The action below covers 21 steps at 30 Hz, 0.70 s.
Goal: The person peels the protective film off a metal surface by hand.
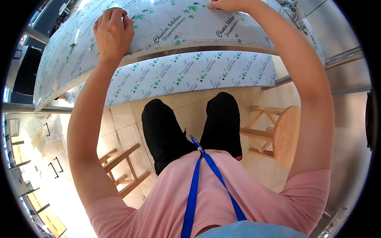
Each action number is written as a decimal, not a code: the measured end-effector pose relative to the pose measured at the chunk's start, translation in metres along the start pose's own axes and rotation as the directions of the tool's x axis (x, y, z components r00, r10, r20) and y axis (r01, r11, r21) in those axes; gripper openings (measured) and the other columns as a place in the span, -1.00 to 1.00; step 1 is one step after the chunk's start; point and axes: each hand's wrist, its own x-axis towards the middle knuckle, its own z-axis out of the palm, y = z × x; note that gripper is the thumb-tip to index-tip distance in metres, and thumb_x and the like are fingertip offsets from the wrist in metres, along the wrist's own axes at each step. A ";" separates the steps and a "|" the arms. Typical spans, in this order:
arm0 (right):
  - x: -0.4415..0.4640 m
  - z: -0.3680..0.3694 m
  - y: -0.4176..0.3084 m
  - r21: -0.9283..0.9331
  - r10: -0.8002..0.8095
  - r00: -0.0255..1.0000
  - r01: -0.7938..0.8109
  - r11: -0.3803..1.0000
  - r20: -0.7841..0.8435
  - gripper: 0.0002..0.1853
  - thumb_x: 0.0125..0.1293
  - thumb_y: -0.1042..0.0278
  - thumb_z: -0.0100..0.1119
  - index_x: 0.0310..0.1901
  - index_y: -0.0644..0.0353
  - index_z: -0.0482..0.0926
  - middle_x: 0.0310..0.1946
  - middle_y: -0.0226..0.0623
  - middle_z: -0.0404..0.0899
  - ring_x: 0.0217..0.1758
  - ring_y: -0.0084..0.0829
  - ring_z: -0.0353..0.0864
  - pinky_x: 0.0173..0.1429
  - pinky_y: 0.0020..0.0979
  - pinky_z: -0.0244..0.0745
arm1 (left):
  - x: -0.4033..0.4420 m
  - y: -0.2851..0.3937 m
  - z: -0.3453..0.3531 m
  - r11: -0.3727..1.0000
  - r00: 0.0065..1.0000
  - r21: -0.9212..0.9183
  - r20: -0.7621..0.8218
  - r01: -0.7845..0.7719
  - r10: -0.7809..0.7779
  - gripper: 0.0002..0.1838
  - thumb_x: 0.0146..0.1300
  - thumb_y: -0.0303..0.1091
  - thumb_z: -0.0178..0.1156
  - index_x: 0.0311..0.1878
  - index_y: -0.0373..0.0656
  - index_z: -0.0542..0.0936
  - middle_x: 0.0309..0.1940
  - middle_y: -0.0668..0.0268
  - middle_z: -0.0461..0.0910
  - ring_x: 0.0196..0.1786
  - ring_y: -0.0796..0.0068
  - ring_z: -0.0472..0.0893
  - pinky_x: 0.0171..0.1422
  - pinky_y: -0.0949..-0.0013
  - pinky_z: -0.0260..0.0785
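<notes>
My left hand (113, 31) rests on the left part of a table top (170, 23) covered in printed film with green leaves and "Chinese kitchen" lettering. Its fingers are curled together and the thumb lies alongside. Whatever may be under those fingers is hidden. Farther right, my right hand (229, 4) is at the top edge of the view, partly cut off. Thumb and fingers are drawn together close to the film. I cannot make out what is between them.
A lower shelf (186, 73) wears the same printed film. Crumpled plastic (295, 18) lies along the table's right edge. Wooden stools (287, 137) stand right and left of my legs. Metal rails (345, 57) run at both sides. A blue lanyard (193, 190) hangs over my pink shirt.
</notes>
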 end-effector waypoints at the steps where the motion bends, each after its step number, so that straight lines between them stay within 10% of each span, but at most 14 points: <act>1: 0.003 0.007 0.000 -0.086 -0.040 0.999 0.038 0.996 -0.020 -0.70 0.17 0.23 0.10 -0.39 0.30 0.71 -0.39 -0.05 0.70 -0.34 -0.14 0.69 -0.21 -0.20 0.56 | 0.000 0.001 0.000 1.000 1.000 0.004 0.003 0.009 -0.009 -0.92 0.12 -0.42 0.23 -0.29 -0.12 0.61 -0.19 0.31 0.61 -0.10 0.23 0.60 0.13 0.14 0.35; 4: 0.038 0.033 0.020 -0.583 -0.369 0.924 0.355 0.730 0.101 -0.72 0.20 0.26 0.08 -0.38 0.27 0.72 -0.37 -0.02 0.69 -0.31 -0.08 0.67 -0.17 -0.15 0.54 | -0.002 -0.003 0.001 0.999 1.000 0.042 0.004 0.001 -0.001 -0.90 0.14 -0.40 0.21 -0.27 -0.13 0.61 -0.19 0.27 0.64 -0.14 0.16 0.61 0.04 0.13 0.40; 7: 0.045 0.030 0.012 -0.684 -0.317 0.889 0.457 0.569 0.331 -0.71 0.23 0.25 0.07 -0.36 0.28 0.72 -0.38 0.04 0.67 -0.26 -0.02 0.66 -0.10 -0.10 0.52 | -0.003 -0.010 0.003 0.998 0.999 0.044 0.001 -0.044 0.044 -0.89 0.13 -0.39 0.20 -0.27 -0.12 0.62 -0.21 0.26 0.64 -0.17 0.14 0.62 0.00 0.11 0.42; 10: 0.009 0.025 -0.001 0.096 -0.151 0.970 0.172 0.980 -0.192 -0.69 0.27 0.23 0.03 -0.34 0.30 0.68 -0.36 0.06 0.65 -0.20 0.04 0.63 -0.05 -0.06 0.50 | -0.003 -0.009 0.004 0.994 0.996 0.069 0.033 -0.089 0.087 -0.88 0.13 -0.39 0.22 -0.25 -0.11 0.61 -0.20 0.26 0.64 -0.15 0.15 0.62 0.02 0.11 0.42; 15: -0.054 0.034 0.031 0.139 0.162 0.775 -0.096 0.986 -0.611 -0.72 0.26 0.22 0.07 -0.32 0.31 0.61 -0.29 0.07 0.63 -0.15 0.08 0.59 -0.04 -0.03 0.47 | 0.021 0.009 -0.001 0.919 0.917 0.093 0.159 -0.384 0.367 -0.89 0.17 -0.38 0.22 -0.23 -0.10 0.61 -0.13 0.28 0.62 -0.04 0.18 0.60 0.08 0.11 0.41; 19: -0.092 0.073 0.030 0.184 0.249 0.588 -0.169 0.968 -0.770 -0.85 0.22 0.36 0.11 -0.34 0.27 0.56 -0.32 0.04 0.59 -0.19 0.07 0.57 -0.08 -0.04 0.46 | 0.076 0.043 0.037 0.847 0.861 -0.522 0.381 -0.100 0.336 -0.80 0.25 -0.32 0.23 -0.18 -0.25 0.66 -0.24 0.09 0.63 -0.23 0.14 0.65 -0.11 0.20 0.49; 21: -0.097 0.067 0.018 0.169 0.204 0.504 -0.115 0.979 -0.839 -0.91 0.21 0.43 0.10 -0.31 0.26 0.53 -0.34 0.02 0.58 -0.21 0.07 0.57 -0.11 -0.04 0.46 | 0.090 0.054 0.076 0.791 0.821 -0.570 0.330 -0.220 0.466 -0.80 0.26 -0.35 0.21 -0.15 -0.26 0.67 -0.24 0.09 0.63 -0.28 0.21 0.66 -0.17 0.23 0.50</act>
